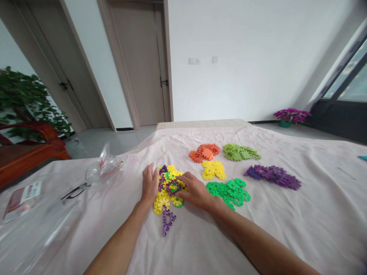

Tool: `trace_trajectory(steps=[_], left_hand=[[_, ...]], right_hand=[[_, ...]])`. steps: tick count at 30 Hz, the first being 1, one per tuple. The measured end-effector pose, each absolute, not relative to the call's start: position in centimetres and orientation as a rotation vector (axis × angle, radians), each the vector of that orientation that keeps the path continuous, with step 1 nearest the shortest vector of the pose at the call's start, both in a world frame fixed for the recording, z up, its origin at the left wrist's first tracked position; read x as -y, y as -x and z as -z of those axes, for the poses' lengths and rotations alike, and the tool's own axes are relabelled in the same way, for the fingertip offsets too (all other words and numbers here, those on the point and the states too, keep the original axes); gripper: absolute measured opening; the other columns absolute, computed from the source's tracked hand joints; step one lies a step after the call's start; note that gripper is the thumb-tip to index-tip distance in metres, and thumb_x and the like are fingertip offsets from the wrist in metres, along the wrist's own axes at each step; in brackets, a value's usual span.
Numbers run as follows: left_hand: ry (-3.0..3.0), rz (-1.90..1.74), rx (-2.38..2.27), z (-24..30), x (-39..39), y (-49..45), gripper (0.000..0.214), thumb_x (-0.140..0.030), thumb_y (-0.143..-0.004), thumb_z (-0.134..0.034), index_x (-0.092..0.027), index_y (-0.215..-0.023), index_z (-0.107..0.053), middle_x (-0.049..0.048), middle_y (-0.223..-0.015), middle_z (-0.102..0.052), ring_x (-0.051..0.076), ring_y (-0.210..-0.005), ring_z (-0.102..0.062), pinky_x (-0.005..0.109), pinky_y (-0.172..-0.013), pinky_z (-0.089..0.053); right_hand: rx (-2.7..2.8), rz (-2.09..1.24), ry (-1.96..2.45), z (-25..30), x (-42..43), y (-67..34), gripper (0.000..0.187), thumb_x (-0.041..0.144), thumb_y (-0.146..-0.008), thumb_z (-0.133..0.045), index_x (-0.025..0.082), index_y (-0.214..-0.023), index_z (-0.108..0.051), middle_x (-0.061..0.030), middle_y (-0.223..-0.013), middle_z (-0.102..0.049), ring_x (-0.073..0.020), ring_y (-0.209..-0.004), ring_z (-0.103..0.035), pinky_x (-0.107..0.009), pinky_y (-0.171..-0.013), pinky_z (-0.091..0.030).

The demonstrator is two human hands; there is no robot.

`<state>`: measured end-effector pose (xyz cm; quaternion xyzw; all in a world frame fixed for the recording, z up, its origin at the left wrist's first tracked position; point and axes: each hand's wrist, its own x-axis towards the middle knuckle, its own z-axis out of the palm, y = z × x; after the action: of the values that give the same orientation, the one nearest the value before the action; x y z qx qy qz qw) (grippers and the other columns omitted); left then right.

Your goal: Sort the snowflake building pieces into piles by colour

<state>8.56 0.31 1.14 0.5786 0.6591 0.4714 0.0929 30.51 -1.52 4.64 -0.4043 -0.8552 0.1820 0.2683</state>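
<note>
yellow-purple snowflake-disc pile [161, 201] | on bed [200, 240], between both hands | left hand [149, 185] open, flat against pile's left edge | right hand [196, 191] fingertips bent onto purple piece [172, 187] just left of it, grip unclear

bed [301, 221], pink sheet | sorted disc piles [229, 191] | glasses [73, 191] | clear box [104, 166], perhaps

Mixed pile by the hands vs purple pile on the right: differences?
The mixed pile holds yellow, purple and green pieces; the purple pile is one colour. The left hand and right hand touch the mixed pile; the purple pile lies untouched. Both are notched discs.
</note>
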Motion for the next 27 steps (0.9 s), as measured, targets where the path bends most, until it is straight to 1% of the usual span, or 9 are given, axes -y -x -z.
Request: trace_trajectory(steps=[2, 5, 8, 13, 16, 19, 24, 27], left_hand=[[-1.737, -1.409, -2.014, -1.2, -0.3, -6.7, 0.045, -0.038, -0.091, -0.036, -0.021, -0.132, -0.044, 0.0105, -0.134, -0.049, 0.021, -0.128, -0.045, 0.038, -0.107, -0.037], [-1.757, -1.163, -2.159, -1.2, -0.1, -4.4, 0.039, -0.033, -0.085, -0.044, -0.019, -0.119, -0.056, 0.0105, -0.121, -0.060, 0.024, -0.117, -0.054, 0.039, -0.102, -0.041], [-1.903, -1.008, -2.169, -1.0, 0.0, -3.4, 0.036, -0.031, -0.084, -0.044, -0.019, -0.114, -0.060, 0.0093, -0.119, -0.063, 0.023, -0.114, -0.056, 0.038, -0.101, -0.041], [-2.131, -0.849, -2.182, -0.7, -0.1, -3.7, 0.035, -0.030, -0.086, -0.041, -0.020, -0.110, -0.063, 0.0098, -0.120, -0.062, 0.024, -0.113, -0.056, 0.039, -0.100, -0.040], [-2.151, -0.823, -2.195, -0.6, -0.1, -3.7, 0.034, -0.029, -0.087, -0.041, -0.020, -0.111, -0.063, 0.0100, -0.120, -0.062, 0.024, -0.113, -0.056, 0.039, -0.099, -0.041], [-2.162, -0.811, -2.199, -0.5, -0.2, -3.6, 0.034, -0.029, -0.087, -0.041, -0.020, -0.112, -0.063, 0.0091, -0.120, -0.062, 0.023, -0.113, -0.055, 0.036, -0.099, -0.040], [-2.176, -0.784, -2.231, -0.4, -0.3, -3.6, 0.033, -0.026, -0.087, -0.041, -0.022, -0.112, -0.063, 0.0065, -0.121, -0.062, 0.019, -0.114, -0.054, 0.032, -0.100, -0.039], [-2.187, -0.789, -2.236, -0.3, -0.3, -3.6, 0.032, -0.024, -0.087, -0.042, -0.022, -0.112, -0.063, 0.0058, -0.121, -0.062, 0.018, -0.114, -0.054, 0.031, -0.100, -0.038]], right_hand=[[2.367, -0.440, 1.104, -4.7, 1.6, -30.2, 0.056, 0.042, -0.075, -0.072, 0.027, -0.127, -0.055, -0.0057, -0.113, -0.055, -0.0209, -0.102, -0.053, -0.030, -0.083, -0.044], [2.380, -0.405, 1.145, -4.7, 1.6, -29.7, 0.053, 0.046, -0.076, -0.070, 0.026, -0.124, -0.056, -0.0060, -0.109, -0.056, -0.0216, -0.101, -0.052, -0.030, -0.082, -0.043], [2.374, -0.378, 1.144, -4.8, 1.7, -29.5, 0.050, 0.050, -0.079, -0.067, 0.024, -0.121, -0.057, -0.0069, -0.108, -0.056, -0.0216, -0.100, -0.052, -0.031, -0.080, -0.043], [2.419, -0.281, 1.107, -5.0, 2.0, -29.8, 0.045, 0.052, -0.086, -0.056, 0.021, -0.119, -0.058, -0.0080, -0.105, -0.060, -0.0214, -0.097, -0.053, -0.031, -0.079, -0.042], [2.418, -0.289, 1.074, -5.0, 1.9, -30.0, 0.035, 0.047, -0.095, -0.044, 0.022, -0.111, -0.062, -0.0061, -0.098, -0.063, -0.0183, -0.093, -0.055, -0.029, -0.081, -0.041], [2.370, -0.337, 1.082, -4.9, 1.5, -30.1, 0.034, 0.039, -0.099, -0.036, 0.021, -0.100, -0.065, -0.0043, -0.091, -0.065, -0.0154, -0.089, -0.057, -0.026, -0.081, -0.040], [2.174, -0.396, 1.211, -4.6, 0.7, -30.1, 0.033, 0.034, -0.099, -0.038, 0.018, -0.083, -0.062, -0.0024, -0.080, -0.064, -0.0133, -0.074, -0.057, -0.023, -0.069, -0.039], [2.083, -0.443, 1.243, -4.5, 0.5, -30.2, 0.028, 0.029, -0.097, -0.041, 0.018, -0.081, -0.061, -0.0014, -0.078, -0.063, -0.0131, -0.071, -0.056, -0.022, -0.065, -0.038]])
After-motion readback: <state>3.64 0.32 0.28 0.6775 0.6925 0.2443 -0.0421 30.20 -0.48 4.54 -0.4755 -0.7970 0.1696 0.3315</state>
